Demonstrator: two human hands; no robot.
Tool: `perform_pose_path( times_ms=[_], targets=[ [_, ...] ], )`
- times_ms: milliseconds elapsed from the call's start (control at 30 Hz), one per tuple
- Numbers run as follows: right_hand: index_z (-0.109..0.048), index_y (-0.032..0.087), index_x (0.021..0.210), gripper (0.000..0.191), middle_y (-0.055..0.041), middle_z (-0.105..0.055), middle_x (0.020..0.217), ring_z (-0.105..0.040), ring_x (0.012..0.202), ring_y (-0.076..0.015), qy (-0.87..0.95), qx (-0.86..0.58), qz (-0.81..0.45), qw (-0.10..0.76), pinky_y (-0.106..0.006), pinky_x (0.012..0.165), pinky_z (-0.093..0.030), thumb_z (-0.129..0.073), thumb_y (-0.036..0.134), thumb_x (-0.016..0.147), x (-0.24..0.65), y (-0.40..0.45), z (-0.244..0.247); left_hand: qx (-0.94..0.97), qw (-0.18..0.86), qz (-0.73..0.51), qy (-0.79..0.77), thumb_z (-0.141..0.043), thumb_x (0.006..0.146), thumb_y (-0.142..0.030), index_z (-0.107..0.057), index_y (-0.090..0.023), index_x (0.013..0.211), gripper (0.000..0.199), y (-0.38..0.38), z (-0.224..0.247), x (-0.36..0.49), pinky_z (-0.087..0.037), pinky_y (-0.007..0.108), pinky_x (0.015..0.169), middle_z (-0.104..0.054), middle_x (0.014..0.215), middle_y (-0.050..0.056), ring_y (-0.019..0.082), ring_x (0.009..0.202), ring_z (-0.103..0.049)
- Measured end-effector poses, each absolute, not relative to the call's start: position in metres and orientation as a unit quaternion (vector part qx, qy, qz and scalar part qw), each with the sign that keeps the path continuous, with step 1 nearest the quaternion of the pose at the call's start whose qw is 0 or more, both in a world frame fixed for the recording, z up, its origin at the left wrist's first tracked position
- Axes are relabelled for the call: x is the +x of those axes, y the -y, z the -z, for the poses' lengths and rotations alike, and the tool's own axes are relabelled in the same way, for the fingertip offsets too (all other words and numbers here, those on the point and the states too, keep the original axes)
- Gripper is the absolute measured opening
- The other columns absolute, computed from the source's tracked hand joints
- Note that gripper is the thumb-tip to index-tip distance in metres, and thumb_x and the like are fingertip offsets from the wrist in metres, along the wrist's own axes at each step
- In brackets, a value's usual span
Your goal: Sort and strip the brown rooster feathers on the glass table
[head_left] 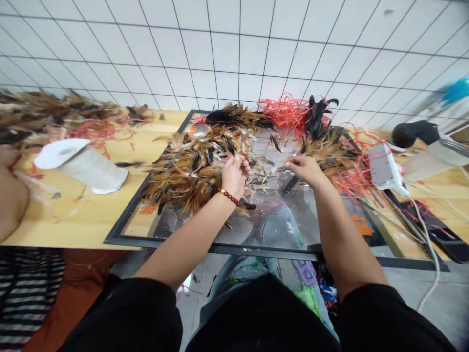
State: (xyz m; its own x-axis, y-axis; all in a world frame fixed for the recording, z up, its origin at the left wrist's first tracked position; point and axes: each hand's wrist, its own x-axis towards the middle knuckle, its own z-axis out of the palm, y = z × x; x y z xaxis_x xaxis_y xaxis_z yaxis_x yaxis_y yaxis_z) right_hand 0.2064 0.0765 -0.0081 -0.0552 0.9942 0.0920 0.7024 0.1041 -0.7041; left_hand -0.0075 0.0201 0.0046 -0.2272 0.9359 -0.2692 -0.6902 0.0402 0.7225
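Note:
My left hand, with a dark red bead bracelet at its wrist, is closed in a pinch at the right side of a big heap of brown feathers. What its fingertips hold is too small to make out. To the right, my right hand has thumb and forefinger pressed together, with what looks like a small feather at their tips. Loose feathers lie between both hands on a glass panel with a black frame. A dark feather lies just beyond them.
Bundles of black-and-brown feathers and tangled pink-red string lie at the back. At right are a white power strip, a cable and a black phone-like device. Left stands a white spool, beside another person's arm.

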Motion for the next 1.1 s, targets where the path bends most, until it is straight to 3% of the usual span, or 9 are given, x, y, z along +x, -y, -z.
perform_pose_path(
  times_ms=[67,167,400,533,633,733,800,967,1100],
  targets=[
    [-0.076,0.014,0.097,0.024,-0.008,-0.07,0.086,-0.061,0.078,-0.0209,0.672,-0.653,-0.118,0.33,-0.035,0.079,-0.047,-0.067,0.025,0.077,0.205,-0.076,0.012,0.15,0.595,-0.683,-0.397,-0.043,0.103,-0.019,-0.05,-0.017,0.075,0.029,-0.021,-0.005,-0.008,-0.039,0.018,0.052,-0.051,0.057,-0.005,0.006,0.049,-0.049],
    [-0.076,0.014,0.102,0.026,-0.013,-0.072,0.101,-0.066,0.091,-0.0246,0.696,-0.631,-0.051,0.338,-0.037,0.089,-0.049,-0.063,0.024,0.082,0.194,-0.072,0.017,0.146,0.581,-0.693,-0.402,-0.042,0.103,-0.018,-0.05,-0.017,0.074,0.03,-0.022,-0.005,-0.008,-0.039,0.018,0.05,-0.05,0.056,-0.006,0.006,0.047,-0.048],
    [-0.075,0.018,0.114,0.031,-0.013,-0.074,0.109,-0.067,0.105,-0.0285,0.74,-0.639,-0.032,0.206,-0.038,0.091,-0.049,-0.061,0.03,0.089,0.157,-0.086,0.021,0.175,0.586,-0.678,-0.409,-0.042,0.102,-0.016,-0.052,-0.016,0.074,0.03,-0.022,-0.003,-0.007,-0.041,0.018,0.051,-0.053,0.056,-0.005,0.006,0.048,-0.05],
    [-0.078,0.018,0.089,0.014,-0.0141,-0.075,0.097,-0.069,0.096,-0.0294,0.729,-0.669,-0.052,0.138,-0.038,0.083,-0.049,-0.067,0.024,0.082,0.149,-0.102,0.011,0.215,0.607,-0.649,-0.405,-0.05,0.099,-0.015,-0.057,-0.013,0.076,0.024,-0.022,0.0,-0.006,-0.048,0.019,0.063,-0.062,0.065,-0.001,0.007,0.058,-0.059],
    [-0.07,0.019,0.07,0.01,-0.0062,-0.068,0.07,-0.064,0.071,-0.0205,0.703,-0.646,-0.172,0.245,-0.033,0.069,-0.048,-0.071,0.026,0.078,0.153,-0.1,0.0,0.216,0.621,-0.64,-0.398,-0.053,0.098,-0.015,-0.059,-0.012,0.077,0.022,-0.022,0.001,-0.006,-0.05,0.021,0.068,-0.064,0.07,0.001,0.007,0.063,-0.062],
    [-0.059,0.02,0.066,0.031,0.0012,-0.057,0.058,-0.051,0.053,-0.0117,0.603,-0.52,-0.467,0.385,-0.027,0.055,-0.043,-0.082,0.042,0.066,0.157,-0.088,-0.009,0.198,0.64,-0.629,-0.394,-0.052,0.099,-0.016,-0.058,-0.013,0.078,0.022,-0.022,0.001,-0.006,-0.052,0.023,0.073,-0.064,0.071,0.001,0.008,0.065,-0.064],
    [-0.057,0.02,0.066,0.043,0.0031,-0.056,0.058,-0.048,0.052,-0.009,0.549,-0.448,-0.583,0.397,-0.023,0.05,-0.04,-0.089,0.047,0.054,0.156,-0.08,-0.011,0.193,0.65,-0.62,-0.396,-0.052,0.099,-0.018,-0.058,-0.013,0.079,0.022,-0.022,0.002,-0.006,-0.053,0.025,0.075,-0.065,0.071,0.001,0.009,0.065,-0.065],
    [-0.058,0.02,0.064,0.048,0.0075,-0.048,0.054,-0.037,0.049,-0.005,0.54,-0.439,-0.577,0.428,-0.02,0.044,-0.025,-0.093,0.046,0.044,0.143,-0.066,-0.005,0.226,0.681,-0.572,-0.398,-0.05,0.1,-0.02,-0.058,-0.013,0.08,0.023,-0.021,0.005,-0.007,-0.054,0.028,0.078,-0.066,0.072,0.003,0.011,0.066,-0.067],
    [-0.061,0.019,0.066,0.045,0.0055,-0.054,0.058,-0.04,0.051,-0.0062,0.542,-0.435,-0.575,0.431,-0.022,0.047,-0.025,-0.089,0.048,0.047,0.131,-0.061,0.002,0.241,0.698,-0.543,-0.4,-0.048,0.101,-0.021,-0.057,-0.014,0.083,0.021,-0.02,0.005,-0.007,-0.054,0.026,0.071,-0.067,0.07,0.004,0.011,0.063,-0.067]
  ],
)
